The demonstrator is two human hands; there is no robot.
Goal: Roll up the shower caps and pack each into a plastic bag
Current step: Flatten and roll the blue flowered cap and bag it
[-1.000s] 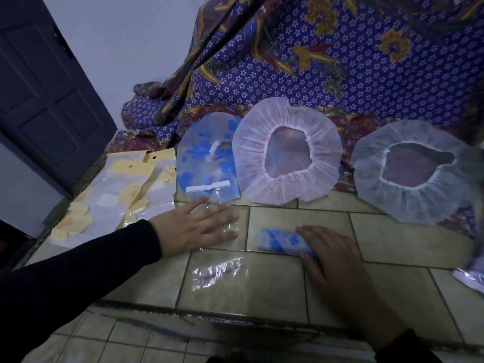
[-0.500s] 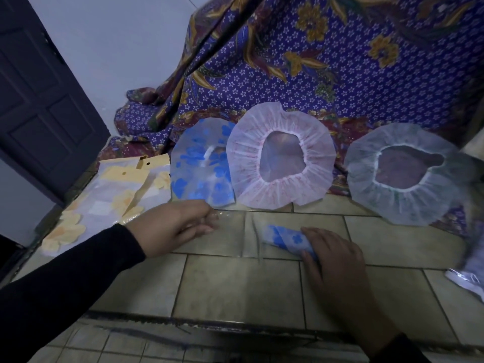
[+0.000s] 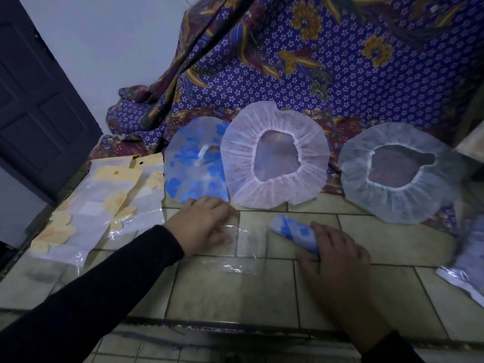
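Purple cloth with little white flowers (image 3: 340, 74) fills the top and right of the frame and hangs down to a tiled floor (image 3: 235, 292) that runs across the bottom. We see a dark door (image 3: 31, 113) at the far left.

Three open shower caps lean on the cloth in a row. The white and pink shower cap (image 3: 275, 197) is in the middle. The pale grey shower cap (image 3: 398, 205) is to its right. The clear shower cap with blue flowers (image 3: 188, 163) is to its left, and its edge is tucked behind the pink one.

Flat packs with yellow flowers (image 3: 91, 205) lie at the middle left.

Our clear plastic bag (image 3: 248, 239) lies flat on the tiles in the middle of the frame. Our left hand (image 3: 204, 224) rests on its left part with bent fingers. We cannot tell if they pinch it.

Our right hand (image 3: 335, 258) is just right of the bag. Its fingers curl round the rolled blue shower cap (image 3: 290, 229), holding it down on the tiles. The free end of the roll pokes out toward the bag.
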